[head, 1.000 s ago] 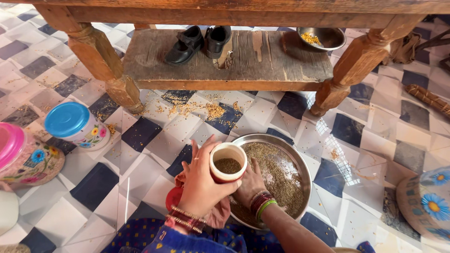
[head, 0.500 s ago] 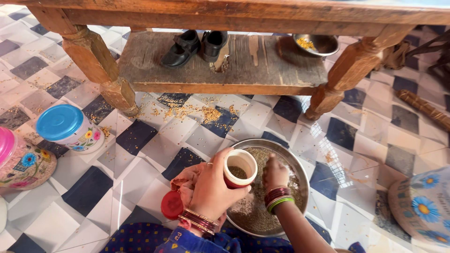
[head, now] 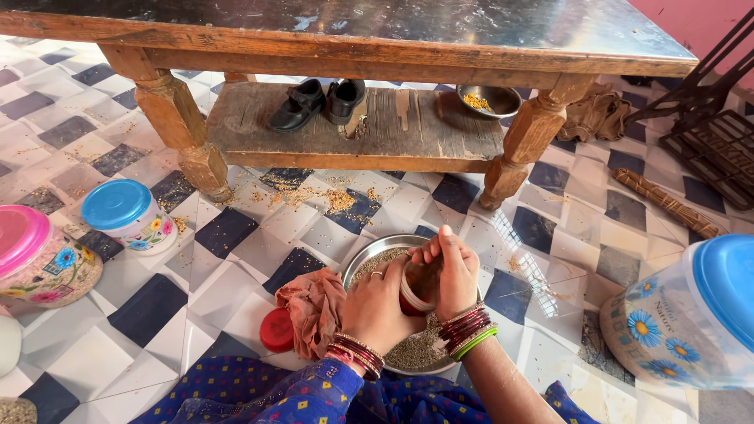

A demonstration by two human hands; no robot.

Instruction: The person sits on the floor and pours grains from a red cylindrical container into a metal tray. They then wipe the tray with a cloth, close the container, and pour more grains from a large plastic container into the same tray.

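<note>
My left hand (head: 377, 308) grips a small red jar (head: 416, 292) with a white rim, held over a round steel plate (head: 369, 255) of brown seeds on the tiled floor. My right hand (head: 452, 271) is cupped over the jar's mouth, fingers bunched together, hiding the opening. Whether seeds are in that hand cannot be seen. A red lid (head: 277, 330) lies on the floor to the left of the plate, next to a crumpled rust-coloured cloth (head: 314, 306).
A low wooden table (head: 377, 35) stands ahead; its lower shelf holds black shoes (head: 314, 102) and a steel bowl (head: 488, 100) of grain. Flowered jars with blue lids (head: 126, 213) (head: 691, 314) and a pink lid (head: 35, 255) stand left and right. Spilled grain (head: 330, 200) lies on the tiles.
My right hand rose from the seeds in the plate and closed over the jar's mouth. The view tilted up and back, showing the tabletop and the big jar at right.
</note>
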